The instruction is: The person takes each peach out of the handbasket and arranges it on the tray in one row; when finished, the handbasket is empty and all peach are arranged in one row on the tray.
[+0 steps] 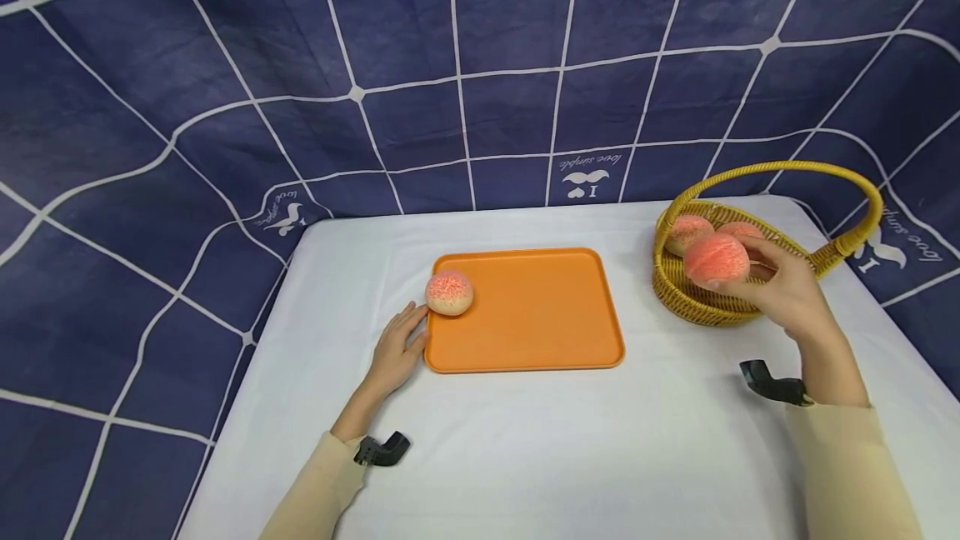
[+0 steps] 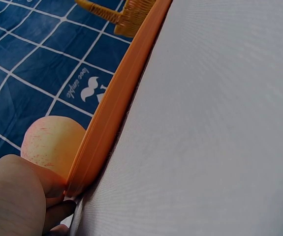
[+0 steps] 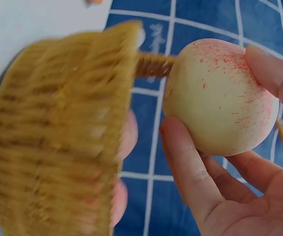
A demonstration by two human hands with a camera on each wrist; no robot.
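Observation:
My right hand (image 1: 787,286) holds a pink-red and cream peach (image 1: 716,261) over the wicker basket (image 1: 701,307), thumb and fingers around its sides. In the right wrist view the held peach (image 3: 220,98) shows its pale side, apart from the basket's rim (image 3: 126,88). Two more peaches, one at the basket's left (image 1: 688,233), lie inside, partly hidden. My left hand (image 1: 393,357) rests at the left edge of the orange tray (image 1: 532,315), its fingertips touching the edge. Another peach (image 1: 450,293) sits at the tray's upper left, close to those fingertips.
The basket's tall arched handle (image 1: 780,167) rises over its opening, beside my right hand. A white cloth (image 1: 570,448) covers the table. Dark blue cloth with white lines (image 1: 517,40) hangs behind and at the sides.

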